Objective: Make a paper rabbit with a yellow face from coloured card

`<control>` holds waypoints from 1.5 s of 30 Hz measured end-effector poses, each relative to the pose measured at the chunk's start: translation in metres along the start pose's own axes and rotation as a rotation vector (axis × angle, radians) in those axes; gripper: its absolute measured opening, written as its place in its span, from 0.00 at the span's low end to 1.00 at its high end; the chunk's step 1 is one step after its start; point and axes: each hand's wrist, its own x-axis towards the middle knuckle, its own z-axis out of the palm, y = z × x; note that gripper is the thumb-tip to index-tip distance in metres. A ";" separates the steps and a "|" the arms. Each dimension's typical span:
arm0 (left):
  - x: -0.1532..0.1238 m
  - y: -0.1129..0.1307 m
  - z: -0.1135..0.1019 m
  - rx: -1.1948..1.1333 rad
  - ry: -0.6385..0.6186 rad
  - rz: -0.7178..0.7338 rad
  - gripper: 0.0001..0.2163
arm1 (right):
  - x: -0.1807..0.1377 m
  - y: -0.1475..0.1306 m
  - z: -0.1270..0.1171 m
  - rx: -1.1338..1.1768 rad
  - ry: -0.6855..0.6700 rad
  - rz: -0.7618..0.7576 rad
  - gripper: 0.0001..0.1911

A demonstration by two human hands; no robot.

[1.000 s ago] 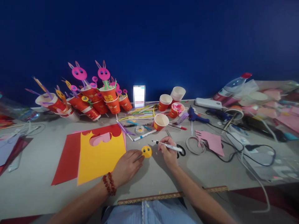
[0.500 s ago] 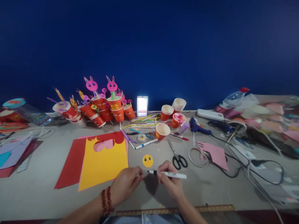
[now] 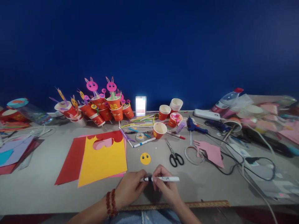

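Observation:
My right hand [image 3: 164,182] is closed around a white acrylic marker [image 3: 169,179] with a black front end, held level above the table. Its front end reaches the fingertips of my left hand [image 3: 132,186], whose thumb and fingers are pinched together. A small pale bit shows there, but I cannot tell what it is. Beyond both hands a round yellow paper face [image 3: 145,161] with two dark eyes lies flat on the table, touched by neither. Black-handled scissors [image 3: 175,157] lie to the right of it.
Yellow sheets [image 3: 105,165] lie over red paper [image 3: 70,161] at left. Decorated red cups [image 3: 114,107] crowd the back left. Straws, pens and a paper cup [image 3: 160,130] lie at the centre back. A blue glue gun [image 3: 196,126], cables and pink paper [image 3: 213,154] occupy the right.
My hands have come together and a little nearer to me. The marker's front end, formerly apart from the left fingers, now meets them. The view has shifted slightly.

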 end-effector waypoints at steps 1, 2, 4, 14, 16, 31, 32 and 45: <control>-0.002 0.001 0.001 0.016 0.003 0.010 0.03 | -0.001 0.000 0.000 0.014 -0.013 0.010 0.16; -0.003 0.003 0.001 0.032 0.005 0.019 0.03 | -0.002 0.001 0.000 0.034 -0.021 0.018 0.17; -0.006 0.006 0.001 0.070 -0.001 0.031 0.03 | -0.004 0.003 0.001 0.071 -0.035 0.027 0.17; -0.010 0.017 -0.005 -0.267 0.027 0.080 0.06 | -0.007 0.014 0.009 0.163 -0.073 0.093 0.20; -0.010 0.014 -0.003 -0.438 0.083 0.065 0.05 | -0.007 0.017 0.009 0.153 -0.058 0.103 0.21; 0.004 0.008 0.024 -0.804 0.498 0.001 0.17 | 0.002 0.043 0.048 0.468 0.080 0.002 0.10; 0.005 0.008 0.023 -0.790 0.466 0.007 0.17 | 0.003 0.041 0.048 0.467 0.085 -0.020 0.10; 0.044 -0.030 -0.014 0.211 0.347 0.136 0.24 | 0.042 -0.037 -0.109 -1.073 0.092 -0.547 0.10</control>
